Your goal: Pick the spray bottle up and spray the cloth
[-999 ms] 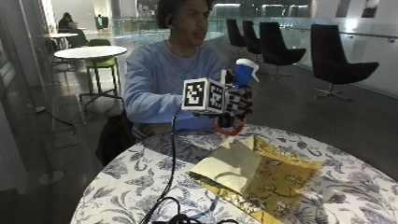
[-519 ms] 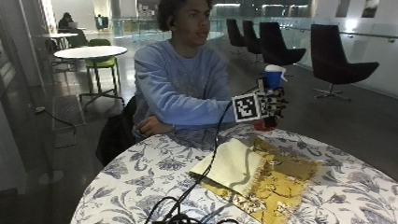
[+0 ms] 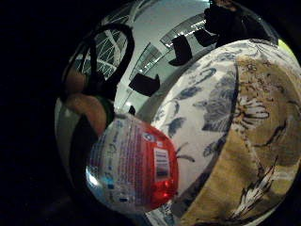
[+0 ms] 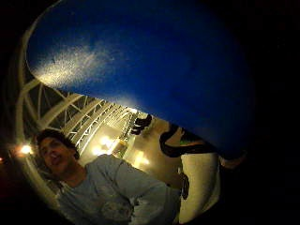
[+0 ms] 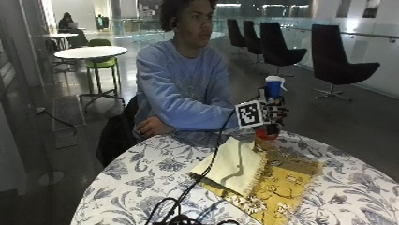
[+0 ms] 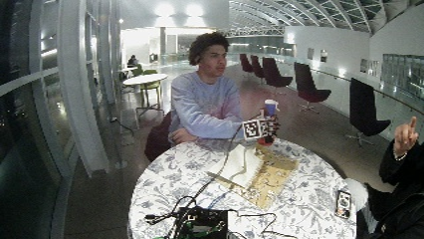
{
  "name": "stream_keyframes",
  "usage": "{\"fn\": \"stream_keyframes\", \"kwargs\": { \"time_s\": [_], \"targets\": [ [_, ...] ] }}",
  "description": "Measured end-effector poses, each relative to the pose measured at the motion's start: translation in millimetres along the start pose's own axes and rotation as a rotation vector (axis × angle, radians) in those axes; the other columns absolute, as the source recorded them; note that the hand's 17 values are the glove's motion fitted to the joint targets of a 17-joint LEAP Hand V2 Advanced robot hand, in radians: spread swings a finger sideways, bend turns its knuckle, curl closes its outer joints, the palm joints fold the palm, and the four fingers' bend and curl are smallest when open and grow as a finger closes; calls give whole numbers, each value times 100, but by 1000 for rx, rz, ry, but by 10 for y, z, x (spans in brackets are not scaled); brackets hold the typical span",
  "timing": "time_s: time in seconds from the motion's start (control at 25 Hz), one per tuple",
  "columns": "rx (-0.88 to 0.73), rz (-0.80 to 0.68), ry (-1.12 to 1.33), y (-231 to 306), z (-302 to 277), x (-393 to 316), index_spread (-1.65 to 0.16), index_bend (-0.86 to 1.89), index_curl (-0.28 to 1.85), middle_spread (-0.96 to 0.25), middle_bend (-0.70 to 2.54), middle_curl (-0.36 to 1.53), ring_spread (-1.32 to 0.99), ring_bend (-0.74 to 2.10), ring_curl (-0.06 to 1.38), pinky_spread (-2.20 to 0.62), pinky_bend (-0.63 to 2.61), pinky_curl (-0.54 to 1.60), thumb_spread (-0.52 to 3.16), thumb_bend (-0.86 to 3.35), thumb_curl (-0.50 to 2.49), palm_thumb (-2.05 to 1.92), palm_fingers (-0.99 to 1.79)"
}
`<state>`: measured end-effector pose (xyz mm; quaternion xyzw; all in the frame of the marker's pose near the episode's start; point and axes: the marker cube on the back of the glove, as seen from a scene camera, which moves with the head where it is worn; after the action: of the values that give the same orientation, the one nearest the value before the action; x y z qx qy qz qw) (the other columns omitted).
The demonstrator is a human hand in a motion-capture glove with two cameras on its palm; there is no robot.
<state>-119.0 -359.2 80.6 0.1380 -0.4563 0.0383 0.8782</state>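
Note:
My gloved right hand (image 5: 275, 112) grips the spray bottle (image 5: 272, 87) upright over the far side of the round table. The bottle has a blue spray head (image 4: 140, 61) and a red base (image 5: 267, 133), which hangs just above the tabletop beside the cloth's far edge. The yellow patterned cloth (image 5: 284, 187) lies flat on the table with a pale folded part (image 5: 233, 164) on top. In the little finger side palm view the labelled bottle base (image 3: 134, 169) hangs beside the cloth (image 3: 254, 141). In the wide view the hand (image 6: 268, 128) holds the bottle (image 6: 269, 106) beyond the cloth (image 6: 268, 174).
The table carries a blue floral tablecloth (image 5: 143, 183). The person's bare left hand (image 5: 150, 127) rests at its far edge. Cables and a black device (image 6: 199, 221) lie at the near edge, and a phone (image 6: 342, 203) at the right. Chairs stand behind.
My hand has carried the bottle to the right and slightly down, from in front of the person's chest to the cloth's far edge.

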Motion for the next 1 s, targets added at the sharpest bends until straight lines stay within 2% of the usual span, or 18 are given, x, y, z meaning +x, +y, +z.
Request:
{"fn": "stream_keyframes", "kwargs": {
  "time_s": [0.24, 0.4, 0.56, 1.0],
  "targets": [
    [-13, 13, 10, 43, -46, 18, -22, 12, 30, -5, 35, 47, -3, 49, 41, 1, 32, 39, 103, -3, 51, 78, 104],
    [-41, -34, 77, 150, -216, -5, -24, 8, 29, -6, 31, 47, -3, 48, 42, 4, 32, 40, 105, -3, 49, 76, 92],
    [-38, -56, 205, 279, -685, -30, -25, 8, 27, -6, 31, 46, -3, 48, 41, 6, 31, 39, 106, -3, 46, 73, 91],
    [9, 2, 617, 960, -2319, -7, -29, 14, 28, -6, 30, 45, -2, 35, 38, 13, 25, 38, 107, -3, 40, 70, 76]
  ]
}}
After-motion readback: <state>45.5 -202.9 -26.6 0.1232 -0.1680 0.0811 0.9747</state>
